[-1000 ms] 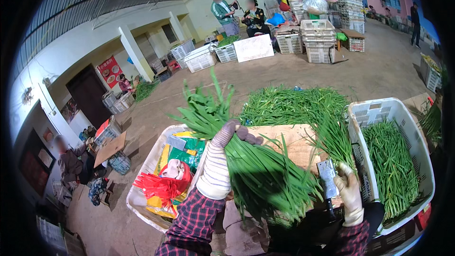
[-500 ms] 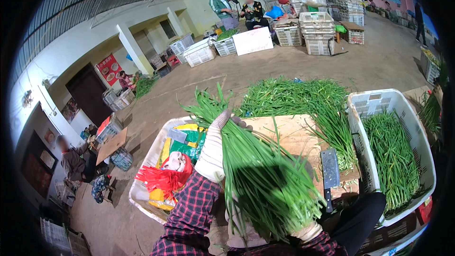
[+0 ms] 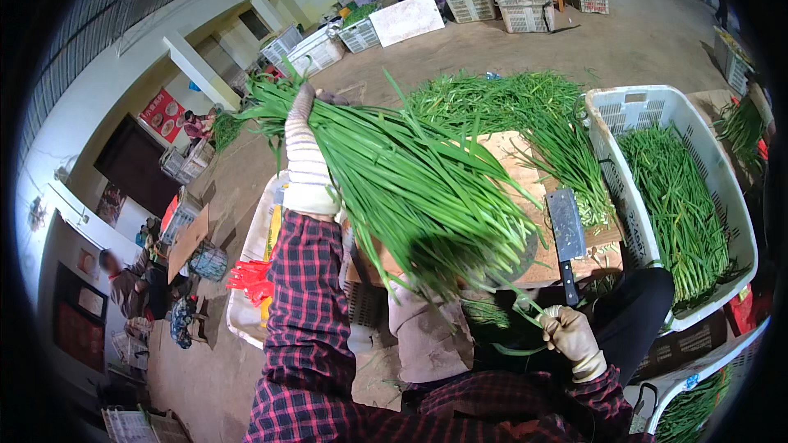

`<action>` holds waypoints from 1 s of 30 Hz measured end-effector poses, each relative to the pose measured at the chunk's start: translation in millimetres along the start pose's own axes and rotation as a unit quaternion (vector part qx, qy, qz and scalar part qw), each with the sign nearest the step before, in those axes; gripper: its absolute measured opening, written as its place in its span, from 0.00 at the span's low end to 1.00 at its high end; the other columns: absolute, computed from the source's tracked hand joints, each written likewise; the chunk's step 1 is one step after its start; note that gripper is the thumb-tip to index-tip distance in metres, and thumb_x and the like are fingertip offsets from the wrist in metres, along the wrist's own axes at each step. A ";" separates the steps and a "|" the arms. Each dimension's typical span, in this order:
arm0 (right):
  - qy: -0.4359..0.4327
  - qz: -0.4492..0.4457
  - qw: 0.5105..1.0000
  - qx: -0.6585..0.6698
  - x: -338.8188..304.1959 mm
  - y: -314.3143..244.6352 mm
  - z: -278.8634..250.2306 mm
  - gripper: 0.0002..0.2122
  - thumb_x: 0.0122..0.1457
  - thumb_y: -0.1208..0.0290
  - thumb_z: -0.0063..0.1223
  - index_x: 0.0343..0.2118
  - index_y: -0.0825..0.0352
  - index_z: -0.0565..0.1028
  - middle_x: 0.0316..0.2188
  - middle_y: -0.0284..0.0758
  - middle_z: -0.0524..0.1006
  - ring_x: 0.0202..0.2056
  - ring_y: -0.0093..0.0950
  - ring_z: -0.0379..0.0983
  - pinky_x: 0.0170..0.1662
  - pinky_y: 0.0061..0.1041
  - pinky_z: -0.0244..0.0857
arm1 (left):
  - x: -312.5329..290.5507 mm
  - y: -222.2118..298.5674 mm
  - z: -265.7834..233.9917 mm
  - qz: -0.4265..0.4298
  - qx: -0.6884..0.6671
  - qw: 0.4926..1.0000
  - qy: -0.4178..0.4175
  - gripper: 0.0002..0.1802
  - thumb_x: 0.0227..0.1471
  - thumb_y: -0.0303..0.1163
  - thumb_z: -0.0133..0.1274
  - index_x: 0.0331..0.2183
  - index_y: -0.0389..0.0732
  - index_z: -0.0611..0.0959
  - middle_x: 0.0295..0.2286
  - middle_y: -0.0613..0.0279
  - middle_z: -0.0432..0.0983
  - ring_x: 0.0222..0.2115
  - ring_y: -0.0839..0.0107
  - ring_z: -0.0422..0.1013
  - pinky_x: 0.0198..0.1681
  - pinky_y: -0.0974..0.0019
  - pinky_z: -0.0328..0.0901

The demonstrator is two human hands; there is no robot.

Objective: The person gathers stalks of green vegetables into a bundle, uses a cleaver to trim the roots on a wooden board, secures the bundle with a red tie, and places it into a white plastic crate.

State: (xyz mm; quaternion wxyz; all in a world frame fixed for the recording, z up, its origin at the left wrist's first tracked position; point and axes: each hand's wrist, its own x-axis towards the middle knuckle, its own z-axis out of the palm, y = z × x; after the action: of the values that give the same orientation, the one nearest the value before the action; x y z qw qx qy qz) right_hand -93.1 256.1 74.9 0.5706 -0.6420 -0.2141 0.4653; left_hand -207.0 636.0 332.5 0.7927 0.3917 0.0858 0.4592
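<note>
A large fanned bunch of green chives (image 3: 419,189) is gripped near its leafy end by my left hand (image 3: 305,115), in a striped glove, held up to the left. Its pale cut ends point toward the lower right, above a wooden board (image 3: 498,148). My right hand (image 3: 570,338), gloved in cream, is closed on a few loose chive stalks (image 3: 529,312) below the bunch's lower end. A cleaver (image 3: 566,221) with a black handle lies on the board's right side, between the bunch and the crate.
More chives (image 3: 501,98) lie heaped beyond the board. At right stands a white crate (image 3: 609,102) filled with chives; another white crate (image 3: 246,316), holding red strips (image 3: 250,279), is at left. People sit or stand farther back among stacked crates (image 3: 525,12).
My left hand has swung the bunch up and left. My right hand has come away from beneath the bunch to the lower right, with a few stalks in it. The view has tilted down.
</note>
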 end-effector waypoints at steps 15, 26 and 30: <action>0.174 -0.399 0.859 -0.269 48.5 -138.9 7.7 0.12 0.56 0.70 0.55 0.42 0.68 0.77 0.26 0.43 0.78 0.30 0.38 0.75 0.35 0.32 0.68 | 0.5 -3.7 28.9 0.011 0.034 0.999 -0.008 0.11 0.56 0.38 0.53 0.26 0.43 0.74 0.21 0.67 0.71 0.25 0.68 0.70 0.41 0.58 0.68; 0.188 -0.268 0.879 -0.346 53.1 -70.4 11.4 0.06 0.54 0.69 0.57 0.27 0.67 0.78 0.24 0.45 0.76 0.28 0.43 0.74 0.32 0.36 0.68 | 13.1 -13.6 27.3 0.014 0.104 0.994 0.024 0.17 0.52 0.45 0.55 0.26 0.40 0.76 0.23 0.56 0.74 0.24 0.61 0.71 0.32 0.57 0.69; 0.096 -0.329 0.890 -0.302 22.6 -63.9 53.0 0.07 0.51 0.71 0.56 0.21 0.67 0.75 0.21 0.44 0.75 0.26 0.44 0.74 0.29 0.36 0.68 | 17.6 -25.9 23.1 0.015 0.156 0.985 0.069 0.15 0.55 0.42 0.51 0.26 0.40 0.75 0.24 0.55 0.74 0.28 0.57 0.72 0.35 0.54 0.69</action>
State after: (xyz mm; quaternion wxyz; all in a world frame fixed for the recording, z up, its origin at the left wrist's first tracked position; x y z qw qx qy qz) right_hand -110.6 319.1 130.9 0.4871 -0.7178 -0.4872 0.1001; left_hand -168.5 630.5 333.9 0.7072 0.4790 0.2052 0.4779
